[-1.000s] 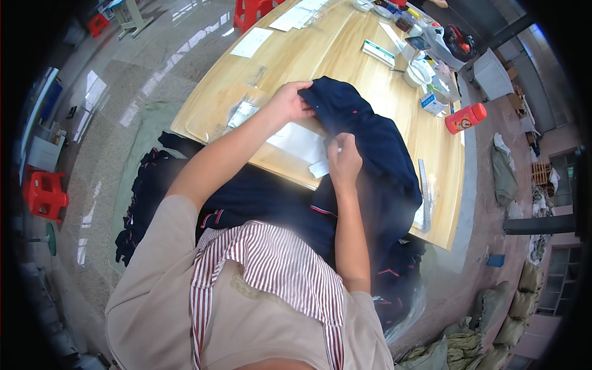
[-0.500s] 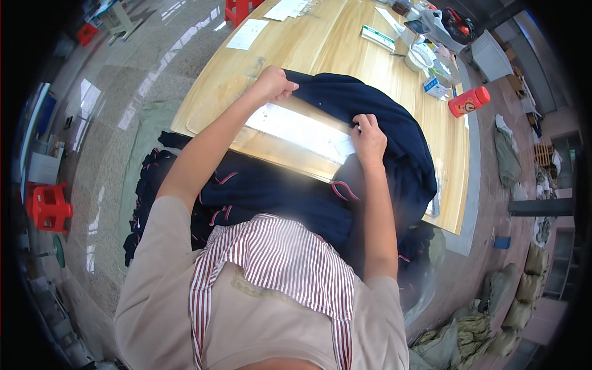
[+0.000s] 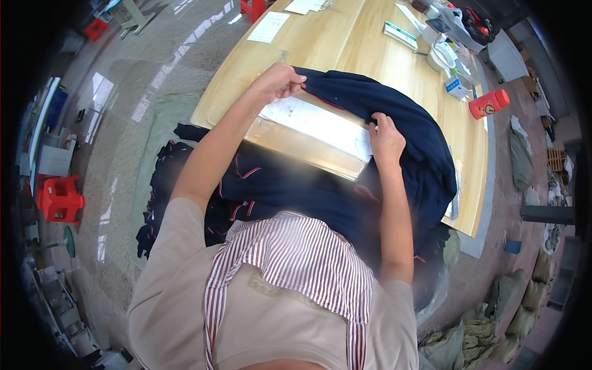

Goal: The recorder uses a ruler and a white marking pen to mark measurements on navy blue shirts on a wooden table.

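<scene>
My left hand (image 3: 285, 83) pinches the upper left edge of a navy fabric piece (image 3: 425, 142), which has a thin red line along its near edge and drapes over the table's right part. My right hand (image 3: 387, 139) has its fingers curled at that edge, around a small white object too small to name. Between my arms, white paper (image 3: 317, 126) under a glossy clear sheet lies on the wooden table (image 3: 345, 43). More navy garments (image 3: 283, 188) with red-and-white trims are heaped along the table's near side, below my hands.
A red bottle (image 3: 488, 103), white bowl (image 3: 440, 59), small box (image 3: 457, 87) and loose papers (image 3: 267, 27) are on the table. A red stool (image 3: 61, 198) stands on the left floor. Stuffed sacks (image 3: 535, 283) lie at right, near a dark horizontal beam (image 3: 546, 214).
Both hands have moved upward, the right one also rightward. The navy fabric is now stretched between them in a straighter edge, pulled back to uncover more white paper and clear sheet.
</scene>
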